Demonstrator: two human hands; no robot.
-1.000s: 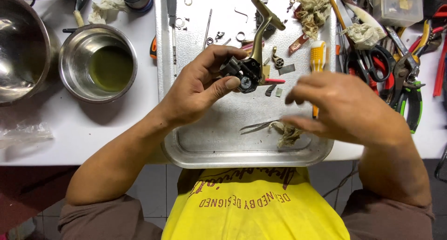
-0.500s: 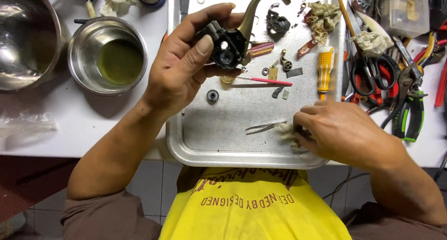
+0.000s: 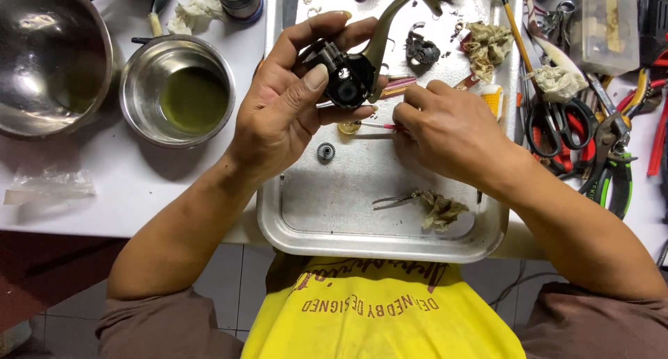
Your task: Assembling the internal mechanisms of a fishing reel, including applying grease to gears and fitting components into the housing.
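My left hand [image 3: 289, 112] holds up a black mechanical housing [image 3: 348, 81] with a long bronze lever [image 3: 390, 14] over the far half of a metal tray [image 3: 379, 244]. Thumb and fingers wrap the housing, and its open face points toward me. Just right of it, my right hand [image 3: 449, 133] pinches the end of a thin red-handled tool [image 3: 381, 126], which lies low over the tray below the housing. A small dark gear [image 3: 325, 152] and a brass disc [image 3: 347, 128] lie on the tray under my left hand.
Tweezers and a dirty rag [image 3: 435, 207] lie near the tray's front edge. A steel bowl of greenish liquid [image 3: 177, 88] and a larger bowl [image 3: 49, 60] stand at left. Scissors [image 3: 557, 122], pliers [image 3: 616, 168] and a plastic box [image 3: 612, 25] crowd the right side.
My right hand left the rag at the tray's front edge and moved up to the red-handled tool. My left hand turned the housing slightly and kept it raised.
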